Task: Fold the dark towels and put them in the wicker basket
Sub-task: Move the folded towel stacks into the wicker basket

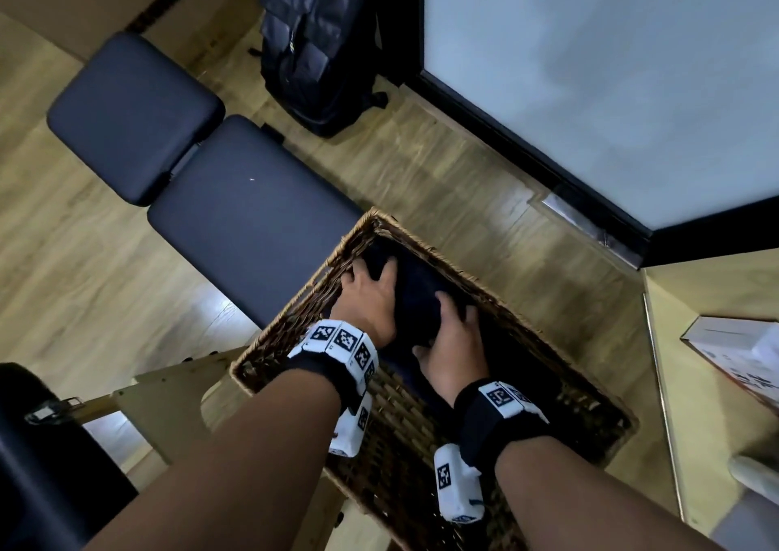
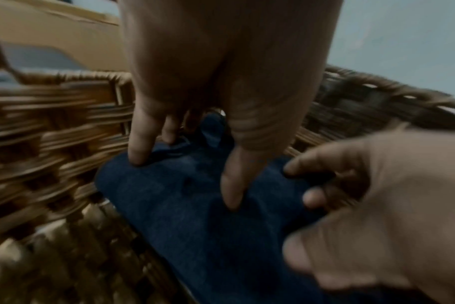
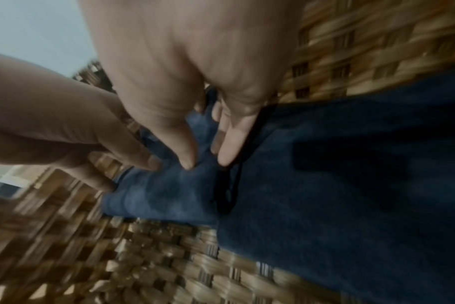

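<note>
A brown wicker basket point(image 1: 404, 432) sits below me, and both of my hands are inside it. A folded dark navy towel point(image 1: 421, 297) lies on its woven floor against the far left wall. My left hand point(image 1: 369, 293) presses down on the towel's far end with straight fingers point(image 2: 140, 148). My right hand point(image 1: 455, 348) rests on the near part of the towel point(image 3: 325, 185), thumb and fingertips point(image 3: 225, 152) touching the cloth beside a thin black loop point(image 3: 229, 185). The left wrist view shows the towel point(image 2: 195, 226) in the basket point(image 2: 52, 144) corner. That view and the right wrist view are both blurred.
A dark padded bench point(image 1: 236, 213) stands left of the basket, with a black backpack point(image 1: 316, 44) on the wooden floor behind it. A frosted glass door point(image 1: 590, 86) fills the upper right. A light wooden frame point(image 1: 168, 386) and a box point(image 1: 737, 361) flank the basket.
</note>
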`<state>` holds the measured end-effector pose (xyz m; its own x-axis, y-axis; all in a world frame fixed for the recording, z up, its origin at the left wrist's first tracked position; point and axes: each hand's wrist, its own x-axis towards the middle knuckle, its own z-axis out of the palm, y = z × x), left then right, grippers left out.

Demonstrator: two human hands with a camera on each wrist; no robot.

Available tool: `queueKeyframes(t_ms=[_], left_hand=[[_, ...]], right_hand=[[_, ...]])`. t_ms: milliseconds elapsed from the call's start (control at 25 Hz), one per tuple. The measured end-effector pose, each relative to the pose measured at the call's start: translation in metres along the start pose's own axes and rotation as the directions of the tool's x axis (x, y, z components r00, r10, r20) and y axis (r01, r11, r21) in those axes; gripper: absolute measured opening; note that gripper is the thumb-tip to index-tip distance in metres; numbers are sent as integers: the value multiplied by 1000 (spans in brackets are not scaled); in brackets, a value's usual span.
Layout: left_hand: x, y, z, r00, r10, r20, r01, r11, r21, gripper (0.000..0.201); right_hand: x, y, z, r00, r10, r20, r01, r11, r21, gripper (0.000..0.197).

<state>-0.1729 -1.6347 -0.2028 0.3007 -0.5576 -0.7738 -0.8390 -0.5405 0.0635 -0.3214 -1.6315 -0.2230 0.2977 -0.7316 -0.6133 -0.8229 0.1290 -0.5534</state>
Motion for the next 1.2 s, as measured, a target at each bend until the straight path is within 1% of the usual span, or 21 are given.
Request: queueKeyframes(t_ms=[40, 120, 160, 240, 280, 320, 400, 440, 480, 520, 600, 640, 720, 800, 840, 920, 960, 1040, 1120, 1200], left_hand=[[8, -3, 1, 998, -7, 70, 8, 1000, -14, 106], [21, -9, 1, 981, 8, 195, -2, 999, -32, 118], [25, -13, 1, 973, 18, 231, -10, 999, -36, 120], [29, -17, 0, 971, 29, 237, -19, 999, -42, 118], [28, -17, -1, 978, 35, 205, -22, 998, -65, 112], [24, -17, -4, 987, 45, 152, -30, 995, -96, 101], [10, -17, -8, 997, 72, 22, -68, 987, -149, 66], [0, -17, -11, 996, 81, -29, -85, 981, -176, 49], [-12, -19, -14, 994, 87, -61, -98, 975, -199, 38], [-25, -21, -16, 993, 82, -79, -98, 971, -220, 34], [-51, -29, -17, 994, 31, -105, -59, 961, -271, 32], [-69, -36, -17, 993, -4, -118, -34, 949, -312, 32], [-107, -52, -15, 985, -59, -159, -9, 918, -398, 28], [-152, -73, -8, 969, -116, -219, 2, 887, -462, 23], [-177, -86, -1, 955, -155, -254, 11, 872, -490, 21], [-218, -107, 13, 920, -233, -317, 29, 844, -536, 23], [-243, -122, 21, 893, -289, -345, 44, 819, -572, 24], [-288, -156, 38, 834, -402, -377, 91, 775, -626, 28], [-327, -190, 56, 762, -507, -403, 149, 743, -653, 28], [-362, -223, 75, 686, -608, -400, 203, 688, -697, 25]], right_hand=[[2, 0, 4, 999, 23, 39, -22, 999, -34, 87], [10, 3, 9, 995, 75, 66, -71, 996, -55, 100], [14, 4, 10, 992, 103, 79, -99, 994, -51, 102], [23, 8, 10, 982, 145, 121, -144, 989, -16, 104], [26, 9, 8, 975, 156, 157, -160, 987, 16, 106], [29, 12, 8, 967, 154, 204, -165, 985, 42, 108], [28, 15, 3, 955, 115, 275, -145, 985, 92, 109], [24, 15, 0, 957, 94, 275, -126, 987, 102, 103], [19, 14, -4, 964, 80, 255, -108, 990, 95, 93], [11, 10, -8, 968, 80, 238, -100, 992, 74, 79], [-7, 2, -12, 967, 84, 239, -93, 995, 26, 51], [-20, -5, -13, 964, 73, 257, -83, 996, 28, 41], [-48, -21, -14, 960, 24, 279, -38, 998, 45, 26], [-79, -37, -14, 954, -53, 295, 46, 998, 31, 14], [-95, -45, -11, 950, -99, 298, 96, 995, 24, 14], [-122, -60, -7, 944, -179, 276, 182, 983, 14, 22], [-137, -71, 0, 936, -214, 281, 221, 975, 5, 23], [-166, -93, 23, 907, -266, 327, 292, 956, -35, 16], [-196, -117, 51, 861, -339, 379, 386, 921, -52, 10], [-224, -142, 82, 809, -426, 404, 478, 878, -32, 10]])
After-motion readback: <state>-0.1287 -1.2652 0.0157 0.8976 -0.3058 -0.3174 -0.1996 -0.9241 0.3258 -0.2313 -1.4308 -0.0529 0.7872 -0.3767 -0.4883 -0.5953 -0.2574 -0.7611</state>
